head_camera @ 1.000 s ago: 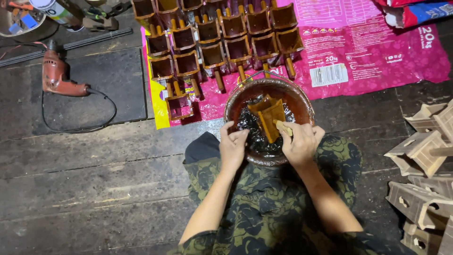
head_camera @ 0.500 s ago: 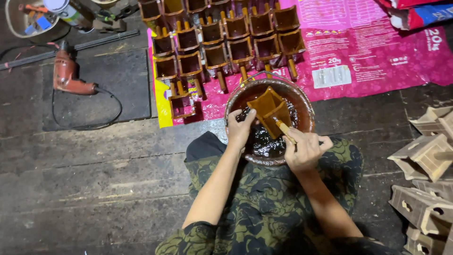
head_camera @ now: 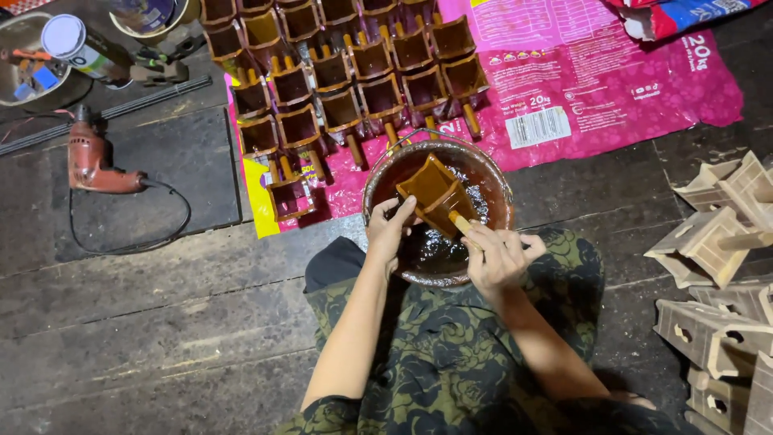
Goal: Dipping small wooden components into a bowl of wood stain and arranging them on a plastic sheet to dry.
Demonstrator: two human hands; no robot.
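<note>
A round basin of dark brown liquid sits on the floor in front of my knees. Above it I hold a small open wooden box with a peg handle, wet and stained brown. My right hand grips the peg handle at its lower end. My left hand touches the box's left side with its fingertips, over the basin's near rim.
Rows of stained boxes lie on a pink plastic sack beyond the basin. Unstained pale wooden boxes are piled at the right. A red electric drill with its cord lies at the left, cans behind it.
The box has come up out of the liquid and turned upright; both hands rose with it and moved apart. The camera has shifted, so the scene sits further right.
</note>
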